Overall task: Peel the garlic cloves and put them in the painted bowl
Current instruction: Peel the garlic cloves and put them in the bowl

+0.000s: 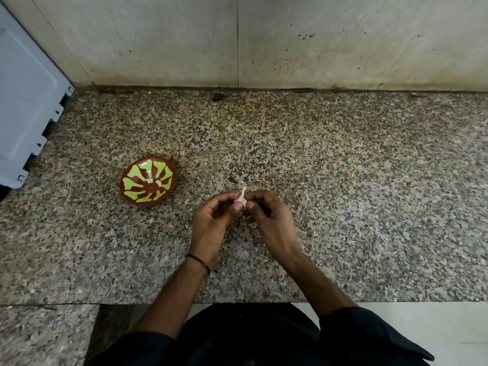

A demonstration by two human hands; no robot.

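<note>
At frame centre, we pinch the garlic clove point(242, 200) between our left hand point(213, 220) and right hand point(270, 217), both grasping it. The painted bowl point(133, 186) sits left of centre on the granite counter point(343, 194).

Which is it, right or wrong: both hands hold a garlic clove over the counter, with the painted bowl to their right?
Wrong in one respect: the head view shows the painted bowl to the left of the hands, not the right. The left hand and right hand do hold the garlic clove over the counter.
</note>
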